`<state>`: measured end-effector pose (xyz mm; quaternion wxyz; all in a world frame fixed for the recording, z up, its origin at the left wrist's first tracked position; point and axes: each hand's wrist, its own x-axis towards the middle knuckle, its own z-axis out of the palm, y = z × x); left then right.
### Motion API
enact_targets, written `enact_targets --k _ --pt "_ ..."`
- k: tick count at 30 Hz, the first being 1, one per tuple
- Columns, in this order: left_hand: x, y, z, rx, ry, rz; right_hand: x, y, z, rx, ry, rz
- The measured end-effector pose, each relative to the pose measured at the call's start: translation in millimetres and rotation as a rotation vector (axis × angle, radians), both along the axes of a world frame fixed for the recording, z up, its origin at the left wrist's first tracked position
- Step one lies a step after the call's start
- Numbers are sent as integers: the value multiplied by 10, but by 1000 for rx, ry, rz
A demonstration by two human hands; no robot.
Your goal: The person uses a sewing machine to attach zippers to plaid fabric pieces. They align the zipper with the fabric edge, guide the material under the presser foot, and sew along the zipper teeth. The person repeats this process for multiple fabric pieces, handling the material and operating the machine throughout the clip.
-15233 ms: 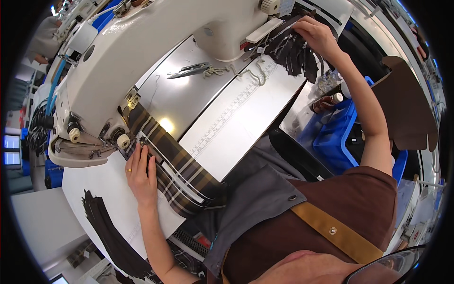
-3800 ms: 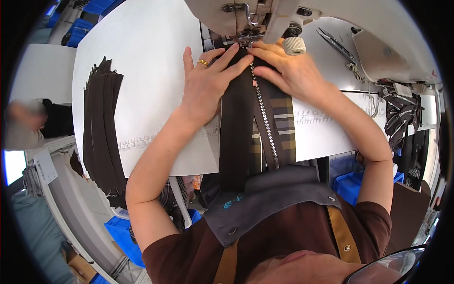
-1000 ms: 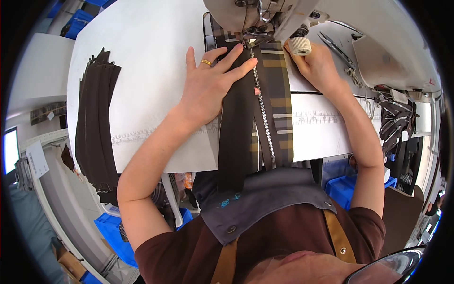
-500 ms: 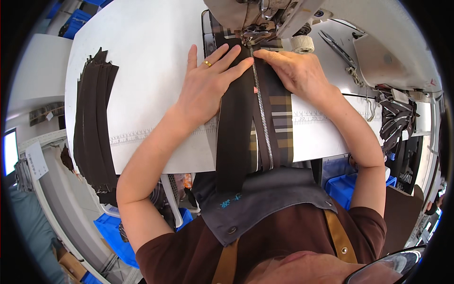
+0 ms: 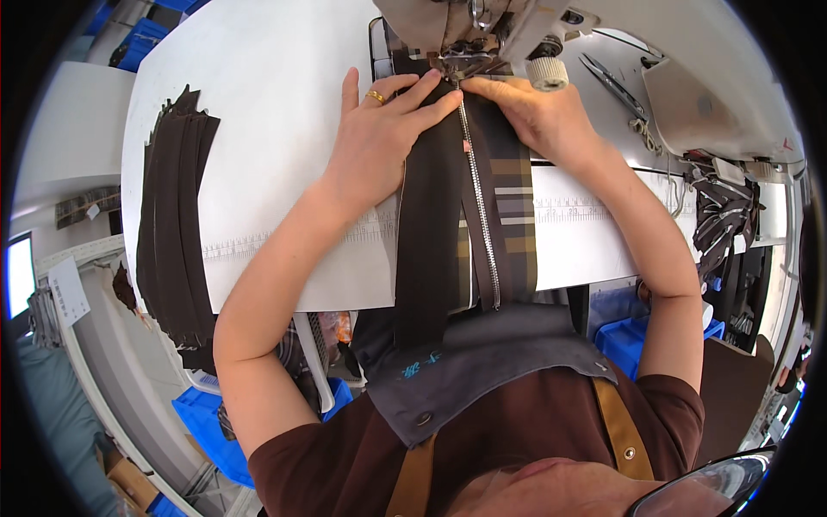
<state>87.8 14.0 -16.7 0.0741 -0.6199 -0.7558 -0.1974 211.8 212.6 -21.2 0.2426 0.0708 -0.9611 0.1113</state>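
My left hand (image 5: 372, 138) lies with fingers spread on a dark brown fabric strip (image 5: 426, 224), its fingertips close to the sewing machine's presser foot (image 5: 463, 65). Beside that strip runs a metal-toothed zipper (image 5: 480, 198) on dark tape, leading up under the foot. My right hand (image 5: 551, 121) is curled at the zipper's right side, thumb and forefinger closed at the tape near the foot; exactly what they pinch is partly hidden. Beneath lies plaid fabric (image 5: 522, 233) in brown, tan and white. The lower end of the strip hangs over the table's front edge onto my apron.
A stack of dark fabric strips (image 5: 175, 224) lies at the left of the white table (image 5: 258, 112). Scissors-like snips (image 5: 613, 86) rest right of the machine head (image 5: 534, 17). A ruler scale (image 5: 293, 239) crosses the table. Blue bins (image 5: 207, 422) stand below.
The zipper and both hands have shifted slightly upward, toward the presser foot. Fingers of my left hand are a little more bent, and my right fingers sit nearer the foot.
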Motion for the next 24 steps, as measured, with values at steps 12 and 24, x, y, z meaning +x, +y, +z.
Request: enact_targets --k 12,24 --pt "1139 -1047 44 29 -88 -65 1440 -901 196 -53 -260 248" --pt "1142 -990 -46 186 -246 -5 1370 -1084 -37 -198 -27 127"
